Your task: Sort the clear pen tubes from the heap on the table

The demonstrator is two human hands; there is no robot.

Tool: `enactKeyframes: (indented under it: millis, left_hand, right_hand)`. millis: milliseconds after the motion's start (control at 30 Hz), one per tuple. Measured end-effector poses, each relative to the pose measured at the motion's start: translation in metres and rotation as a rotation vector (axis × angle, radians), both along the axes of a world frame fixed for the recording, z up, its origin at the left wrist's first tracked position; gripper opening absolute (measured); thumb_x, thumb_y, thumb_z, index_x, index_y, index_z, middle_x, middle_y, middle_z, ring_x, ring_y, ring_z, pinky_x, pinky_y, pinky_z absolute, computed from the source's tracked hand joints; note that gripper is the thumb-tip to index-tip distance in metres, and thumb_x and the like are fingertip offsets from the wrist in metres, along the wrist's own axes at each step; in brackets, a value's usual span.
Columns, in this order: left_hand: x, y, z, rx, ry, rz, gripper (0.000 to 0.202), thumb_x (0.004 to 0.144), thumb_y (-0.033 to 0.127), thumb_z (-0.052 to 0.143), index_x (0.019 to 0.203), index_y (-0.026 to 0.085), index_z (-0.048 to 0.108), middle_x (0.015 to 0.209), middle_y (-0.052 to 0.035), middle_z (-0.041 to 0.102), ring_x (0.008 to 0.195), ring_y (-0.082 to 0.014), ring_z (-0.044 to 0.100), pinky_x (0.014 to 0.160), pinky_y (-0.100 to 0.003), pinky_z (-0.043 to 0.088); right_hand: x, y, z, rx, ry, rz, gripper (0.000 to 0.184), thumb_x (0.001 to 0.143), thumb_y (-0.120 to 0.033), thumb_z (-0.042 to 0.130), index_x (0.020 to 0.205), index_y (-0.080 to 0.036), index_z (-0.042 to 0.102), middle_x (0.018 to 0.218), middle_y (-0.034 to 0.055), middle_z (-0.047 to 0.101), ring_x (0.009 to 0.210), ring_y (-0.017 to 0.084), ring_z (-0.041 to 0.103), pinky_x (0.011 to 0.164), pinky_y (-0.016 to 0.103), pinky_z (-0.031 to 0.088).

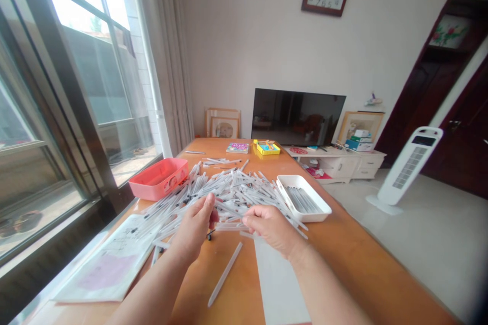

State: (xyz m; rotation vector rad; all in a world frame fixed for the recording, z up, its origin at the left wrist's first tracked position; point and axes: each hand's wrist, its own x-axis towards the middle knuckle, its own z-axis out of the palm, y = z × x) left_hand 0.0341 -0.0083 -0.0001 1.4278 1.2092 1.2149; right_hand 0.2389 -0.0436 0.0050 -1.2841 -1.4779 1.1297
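Between my two hands a translucent white pen barrel (231,208) is held slantwise above the table. My left hand (198,223) is closed, thumb up, around its left end. At the other end, my right hand (269,226) pinches it between thumb and fingers. Behind and beneath the hands spreads a big heap of similar pen barrels (236,188), some with dark tips. One loose pen barrel (224,274) lies nearer to me on the wooden table. Small black pieces (209,235) lie just beside my left hand.
A white tray (323,212) holding several pens stands to the right, a pink basket (148,190) to the left. A booklet (110,264) lies at left, white paper (280,284) under my right forearm. A yellow box (269,151) and a book (237,148) are farther back.
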Motion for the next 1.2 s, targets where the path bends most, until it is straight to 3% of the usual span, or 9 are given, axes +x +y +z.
enactKeyframes:
  millis: [167, 267, 367, 467, 600, 767, 967, 1067, 1200]
  left_hand:
    - [-0.001, 0.002, -0.005, -0.012, -0.02, 0.014, 0.054, 0.088, 0.067, 0.048, 0.102, 0.018, 0.065, 0.066, 0.0009, 0.059, 0.058, -0.0138, 0.048, 0.055, -0.024, 0.039]
    - [-0.001, 0.004, -0.008, -0.012, 0.004, 0.004, 0.051, 0.089, 0.065, 0.049, 0.1, 0.018, 0.065, 0.066, 0.0011, 0.059, 0.058, -0.013, 0.048, 0.055, -0.024, 0.039]
    - [0.0, 0.006, -0.01, -0.015, 0.049, -0.028, 0.047, 0.088, 0.064, 0.052, 0.09, 0.019, 0.062, 0.065, 0.001, 0.059, 0.056, -0.0125, 0.047, 0.054, -0.024, 0.038]
    - [0.002, 0.006, -0.011, -0.013, 0.086, -0.062, 0.044, 0.087, 0.063, 0.054, 0.081, 0.019, 0.058, 0.063, 0.0015, 0.057, 0.054, -0.0119, 0.046, 0.051, -0.023, 0.036]
    - [0.005, 0.004, -0.009, 0.011, 0.127, -0.082, 0.044, 0.088, 0.062, 0.052, 0.079, 0.019, 0.056, 0.063, 0.0021, 0.056, 0.052, -0.0115, 0.046, 0.05, -0.023, 0.036]
    - [0.005, 0.002, -0.008, 0.039, 0.152, -0.078, 0.041, 0.088, 0.059, 0.052, 0.08, 0.019, 0.057, 0.063, 0.0018, 0.057, 0.053, -0.0122, 0.049, 0.052, -0.024, 0.039]
    - [0.004, 0.003, -0.008, 0.057, 0.175, -0.066, 0.04, 0.088, 0.058, 0.053, 0.079, 0.019, 0.057, 0.064, 0.0013, 0.058, 0.054, -0.0129, 0.05, 0.053, -0.024, 0.039]
    - [0.003, 0.004, -0.01, 0.067, 0.19, -0.07, 0.04, 0.088, 0.058, 0.053, 0.078, 0.02, 0.057, 0.064, 0.0014, 0.057, 0.054, -0.0129, 0.05, 0.052, -0.024, 0.039]
    - [0.001, 0.007, -0.014, 0.115, 0.251, -0.087, 0.04, 0.09, 0.057, 0.052, 0.077, 0.02, 0.056, 0.065, 0.0011, 0.057, 0.054, -0.0134, 0.05, 0.052, -0.024, 0.039]
  right_hand:
    - [0.026, 0.01, -0.001, 0.132, 0.054, -0.225, 0.027, 0.082, -0.044, 0.064, 0.081, -0.018, 0.07, 0.068, -0.0029, 0.057, 0.067, 0.014, 0.049, 0.065, 0.025, 0.038]
    - [0.05, 0.018, -0.006, 0.22, 0.002, -0.478, 0.03, 0.083, -0.048, 0.062, 0.086, -0.019, 0.07, 0.072, -0.0009, 0.064, 0.069, 0.016, 0.054, 0.066, 0.027, 0.04]
    - [0.073, 0.025, -0.012, 0.253, -0.188, -0.726, 0.03, 0.081, -0.048, 0.061, 0.089, -0.021, 0.072, 0.076, 0.0021, 0.07, 0.072, 0.021, 0.06, 0.066, 0.029, 0.04]
    - [0.092, 0.029, -0.016, 0.217, -0.376, -0.87, 0.029, 0.08, -0.048, 0.06, 0.086, -0.023, 0.074, 0.077, 0.0037, 0.072, 0.071, 0.023, 0.061, 0.064, 0.03, 0.04]
    - [0.106, 0.033, -0.023, 0.174, -0.391, -0.933, 0.03, 0.08, -0.049, 0.058, 0.085, -0.024, 0.075, 0.076, 0.0048, 0.072, 0.07, 0.023, 0.062, 0.061, 0.03, 0.04]
    - [0.11, 0.038, -0.029, 0.268, 0.098, -0.953, 0.045, 0.075, -0.044, 0.064, 0.112, -0.02, 0.07, 0.075, 0.0022, 0.07, 0.071, 0.021, 0.065, 0.061, 0.028, 0.046]
    - [0.111, 0.038, -0.019, 0.37, 0.395, -0.99, 0.039, 0.066, -0.033, 0.075, 0.101, -0.016, 0.072, 0.068, -0.0014, 0.063, 0.066, 0.015, 0.058, 0.063, 0.026, 0.047]
    - [0.11, 0.037, -0.014, 0.47, 0.453, -0.979, 0.04, 0.069, -0.036, 0.075, 0.103, -0.017, 0.071, 0.069, -0.0022, 0.062, 0.064, 0.013, 0.056, 0.064, 0.025, 0.046]
    - [0.114, 0.04, -0.008, 0.538, 0.33, -1.111, 0.034, 0.078, -0.048, 0.07, 0.093, -0.018, 0.067, 0.076, 0.0008, 0.066, 0.068, 0.015, 0.059, 0.065, 0.026, 0.046]
